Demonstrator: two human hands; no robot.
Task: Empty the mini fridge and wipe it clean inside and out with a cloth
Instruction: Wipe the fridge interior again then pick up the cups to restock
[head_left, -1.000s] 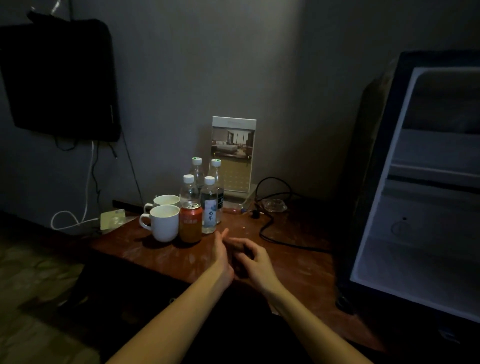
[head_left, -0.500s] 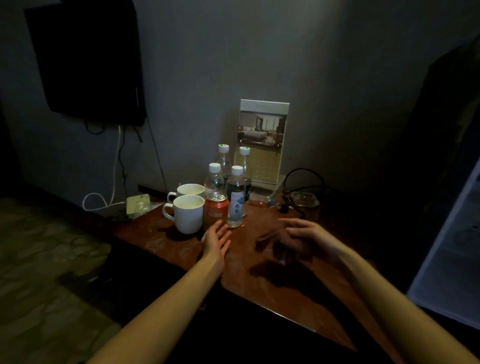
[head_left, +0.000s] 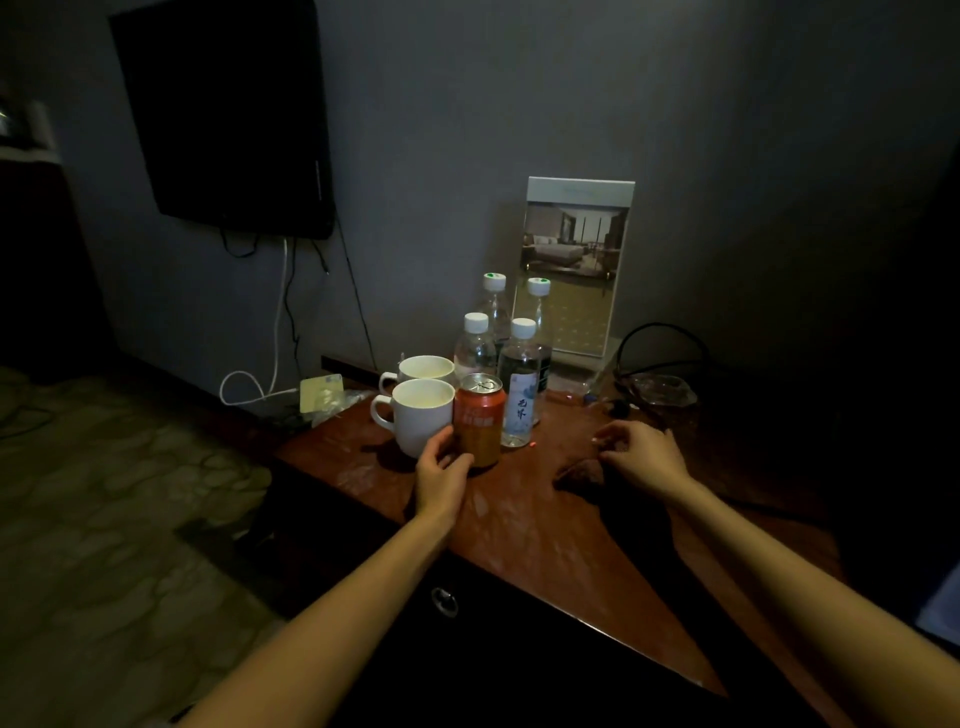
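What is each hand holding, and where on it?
The left hand grips the orange can low on its side, near the base. The right hand: too dark to tell.

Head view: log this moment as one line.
left hand: grips orange can | right hand: above table, grip unclear | can: beside white mug

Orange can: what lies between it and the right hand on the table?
Head view: bare wooden table beside the orange can, then a dark crumpled lump, likely the cloth, at the right hand.
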